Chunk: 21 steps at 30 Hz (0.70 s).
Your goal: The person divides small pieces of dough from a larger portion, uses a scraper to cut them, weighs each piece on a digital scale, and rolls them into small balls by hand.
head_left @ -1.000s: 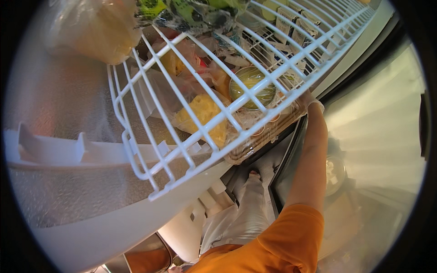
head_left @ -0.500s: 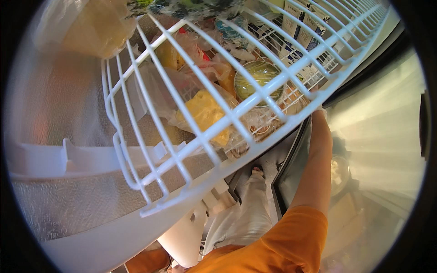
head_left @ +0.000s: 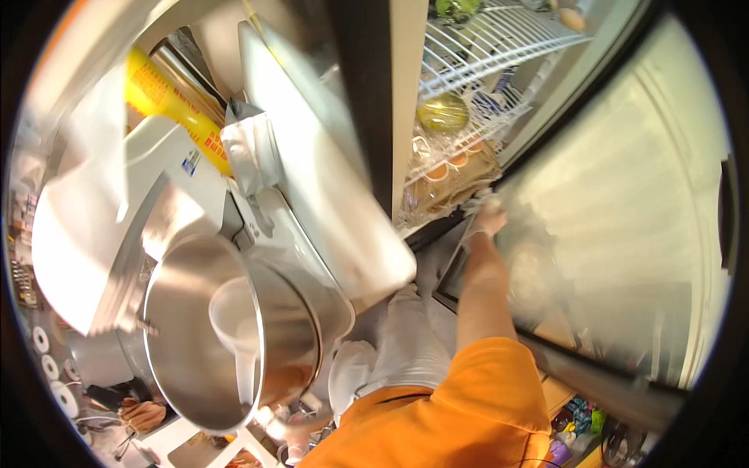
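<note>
At the lower edge of the open upright fridge, my right hand (head_left: 490, 217) is closed on the gathered end of a clear plastic bag (head_left: 477, 200), though the fingers are partly blurred. Next to it, on the bottom level, lies a brown tray (head_left: 443, 191) in clear plastic, with round orange-brown things like eggs showing. A film-covered bowl (head_left: 443, 112) of something yellow-green sits just above. White wire shelves (head_left: 499, 47) cross the inside of the fridge. I cannot see my left hand.
The glass door (head_left: 616, 210) stands open on the right. On the left are a large steel pot (head_left: 199, 312) with a white ladle (head_left: 248, 374) inside, a blurred white panel (head_left: 343, 210) and a yellow printed package (head_left: 172, 101). Several small colourful things (head_left: 581, 417) lie at lower right.
My view has swung left and away from the fridge, bringing the pot and white panel into sight. My right hand, hidden behind the shelf before, now shows at the plastic bag.
</note>
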Each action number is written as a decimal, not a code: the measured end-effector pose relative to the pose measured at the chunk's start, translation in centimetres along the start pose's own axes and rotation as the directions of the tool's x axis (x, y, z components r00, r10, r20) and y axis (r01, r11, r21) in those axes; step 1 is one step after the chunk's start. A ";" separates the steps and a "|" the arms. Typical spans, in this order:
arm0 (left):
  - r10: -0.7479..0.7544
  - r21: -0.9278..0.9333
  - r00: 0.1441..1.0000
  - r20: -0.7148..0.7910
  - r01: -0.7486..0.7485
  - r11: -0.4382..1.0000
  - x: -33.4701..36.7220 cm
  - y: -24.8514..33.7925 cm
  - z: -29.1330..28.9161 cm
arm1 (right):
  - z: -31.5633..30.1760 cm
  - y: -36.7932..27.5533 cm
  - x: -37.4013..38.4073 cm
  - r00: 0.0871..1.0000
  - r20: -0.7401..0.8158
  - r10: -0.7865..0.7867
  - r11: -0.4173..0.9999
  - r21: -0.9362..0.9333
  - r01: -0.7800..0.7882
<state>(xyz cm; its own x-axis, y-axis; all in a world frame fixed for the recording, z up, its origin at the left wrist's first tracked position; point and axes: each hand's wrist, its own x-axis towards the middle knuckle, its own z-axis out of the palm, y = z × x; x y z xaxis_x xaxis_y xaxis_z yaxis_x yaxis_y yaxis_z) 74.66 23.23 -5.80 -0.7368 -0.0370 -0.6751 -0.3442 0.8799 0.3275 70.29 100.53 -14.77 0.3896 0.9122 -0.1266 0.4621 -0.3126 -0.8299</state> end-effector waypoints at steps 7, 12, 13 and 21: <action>0.132 -0.031 0.980 -0.148 -0.138 0.990 -0.4 0.3 -4.7 | -6.8 4.3 -19.1 0.984 0.137 0.114 0.717 0.675 -0.177; 0.354 -0.068 0.886 -0.300 -0.390 0.918 1.4 -8.0 -9.3 | -19.6 6.5 -30.3 0.846 0.500 -0.187 0.763 0.616 -0.195; 0.370 -0.098 0.876 -0.309 -0.417 0.904 0.6 -7.7 -10.4 | -22.2 7.5 -30.4 0.802 0.553 -0.227 0.832 0.538 -0.136; 0.368 -0.132 0.780 -0.506 -0.492 0.861 -3.9 -11.3 -17.6 | -30.5 2.2 -29.8 0.383 0.812 -0.440 0.896 0.370 0.246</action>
<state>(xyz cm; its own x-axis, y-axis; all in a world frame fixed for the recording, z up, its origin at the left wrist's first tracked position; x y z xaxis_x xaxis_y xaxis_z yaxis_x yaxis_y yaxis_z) 71.16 5.11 4.80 -0.9959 0.0549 -0.0712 -0.0109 0.7127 0.7014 83.99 64.54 3.72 -0.7009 0.7024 -0.1243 0.2152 0.0422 -0.9757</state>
